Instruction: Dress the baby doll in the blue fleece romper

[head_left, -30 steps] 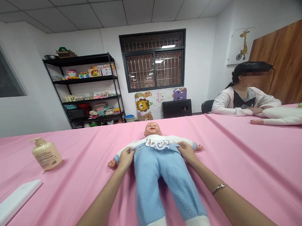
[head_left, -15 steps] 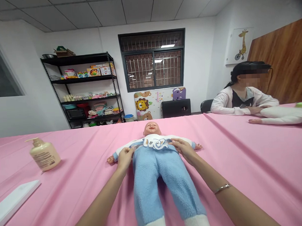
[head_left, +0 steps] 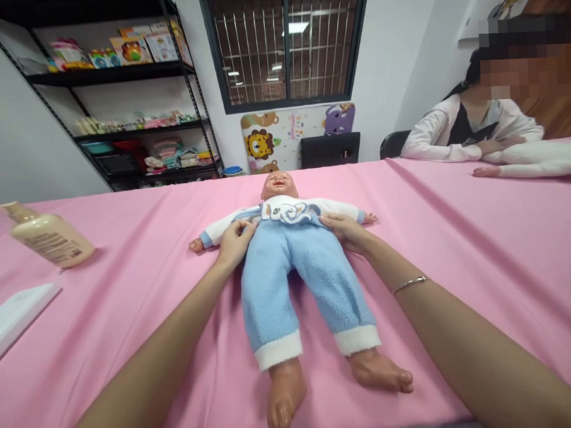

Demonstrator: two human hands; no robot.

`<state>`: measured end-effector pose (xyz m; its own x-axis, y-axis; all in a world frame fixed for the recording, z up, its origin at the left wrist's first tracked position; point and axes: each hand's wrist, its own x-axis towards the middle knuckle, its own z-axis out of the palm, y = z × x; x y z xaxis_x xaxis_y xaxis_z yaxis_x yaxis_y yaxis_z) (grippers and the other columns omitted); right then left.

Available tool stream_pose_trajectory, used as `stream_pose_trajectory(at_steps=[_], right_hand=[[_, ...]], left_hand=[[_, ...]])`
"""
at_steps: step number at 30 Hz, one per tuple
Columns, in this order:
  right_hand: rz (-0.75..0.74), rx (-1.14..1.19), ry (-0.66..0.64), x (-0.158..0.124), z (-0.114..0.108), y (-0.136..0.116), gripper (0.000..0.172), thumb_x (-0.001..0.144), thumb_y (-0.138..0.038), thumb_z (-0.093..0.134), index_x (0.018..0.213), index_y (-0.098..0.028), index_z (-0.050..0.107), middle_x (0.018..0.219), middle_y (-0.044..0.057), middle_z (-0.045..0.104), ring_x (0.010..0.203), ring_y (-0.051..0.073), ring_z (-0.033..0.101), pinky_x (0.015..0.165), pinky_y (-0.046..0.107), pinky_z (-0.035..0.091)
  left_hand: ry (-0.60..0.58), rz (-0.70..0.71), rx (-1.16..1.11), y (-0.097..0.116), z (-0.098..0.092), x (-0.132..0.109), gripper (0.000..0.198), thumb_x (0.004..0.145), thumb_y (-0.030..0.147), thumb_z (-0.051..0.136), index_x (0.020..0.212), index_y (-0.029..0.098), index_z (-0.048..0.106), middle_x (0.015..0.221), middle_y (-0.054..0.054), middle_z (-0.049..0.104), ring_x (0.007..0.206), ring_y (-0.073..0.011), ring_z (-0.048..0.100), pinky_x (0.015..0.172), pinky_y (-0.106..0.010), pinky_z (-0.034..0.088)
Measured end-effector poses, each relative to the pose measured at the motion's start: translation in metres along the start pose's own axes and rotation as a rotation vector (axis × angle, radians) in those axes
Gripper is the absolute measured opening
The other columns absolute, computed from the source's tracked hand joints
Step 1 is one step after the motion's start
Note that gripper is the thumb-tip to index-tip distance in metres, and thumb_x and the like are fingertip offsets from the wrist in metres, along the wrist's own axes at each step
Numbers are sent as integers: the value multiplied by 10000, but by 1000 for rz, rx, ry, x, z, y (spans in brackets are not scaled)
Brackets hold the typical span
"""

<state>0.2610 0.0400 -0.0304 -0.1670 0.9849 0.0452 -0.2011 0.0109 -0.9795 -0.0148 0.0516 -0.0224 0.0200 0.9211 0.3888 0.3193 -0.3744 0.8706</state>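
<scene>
A baby doll [head_left: 279, 183] lies on its back on the pink table cover [head_left: 457, 244], head away from me. It wears a white top with an elephant print and blue fleece trousers [head_left: 297, 270] with white cuffs; its bare feet point at me. My left hand [head_left: 233, 240] pinches the trousers' waistband at the doll's right side. At the other side of the waist, my right hand [head_left: 345, 230] grips the waistband with curled fingers. A thin bracelet circles my right wrist.
A beige pump bottle [head_left: 47, 237] stands at the left, with a white flat box [head_left: 13, 317] nearer me. Another person in a white jacket [head_left: 471, 130] sits at the far right with a second doll [head_left: 529, 159]. A black shelf rack [head_left: 119, 95] lines the back wall.
The view has tilted down and closer, so the doll's legs and bare feet now show. Both hands stay at the waistband, shifted slightly inward on it.
</scene>
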Motion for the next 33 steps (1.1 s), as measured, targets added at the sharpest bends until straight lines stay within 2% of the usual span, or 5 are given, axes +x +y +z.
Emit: stream_pose_trajectory(at_steps=[5, 14, 18, 24, 33], right_hand=[[45, 27, -29, -4, -7, -4, 412, 512, -411, 851, 714, -169, 585, 628, -42, 475, 560, 80, 383, 519, 222, 270], [-109, -110, 272, 9, 7, 8, 513, 505, -540, 793, 768, -190, 525, 590, -59, 466, 548, 87, 368, 517, 225, 257], [-113, -140, 211, 10, 6, 9, 396, 664, -490, 777, 752, -176, 550, 681, -11, 548, 634, 118, 477, 572, 240, 377], [-188, -131, 217, 9, 2, -2, 284, 944, -395, 539, 1039, -133, 590, 1007, 61, 604, 846, 148, 593, 753, 316, 524], [-119, -234, 135, 8, -4, 5, 510, 516, -589, 821, 708, -156, 633, 683, 9, 600, 637, 119, 492, 623, 256, 399]], left_hand=[[37, 113, 69, -1, 1, -3, 256, 803, 416, 576, 755, 180, 489, 757, 3, 518, 757, -153, 491, 720, -273, 379], [-63, 92, 86, -4, 3, -2, 423, 863, 546, 475, 660, 177, 505, 653, 1, 501, 650, -147, 461, 631, -284, 380], [-102, -24, -87, 4, 0, 0, 422, 748, 582, 625, 725, 167, 551, 684, -5, 561, 683, -153, 523, 659, -289, 428], [-33, -23, -400, 23, -4, 2, 489, 592, 273, 772, 1001, 203, 513, 891, -8, 644, 856, -174, 624, 811, -332, 498], [-88, 10, 80, -1, -5, 1, 361, 774, 524, 626, 759, 172, 550, 745, -25, 606, 716, -183, 563, 687, -304, 443]])
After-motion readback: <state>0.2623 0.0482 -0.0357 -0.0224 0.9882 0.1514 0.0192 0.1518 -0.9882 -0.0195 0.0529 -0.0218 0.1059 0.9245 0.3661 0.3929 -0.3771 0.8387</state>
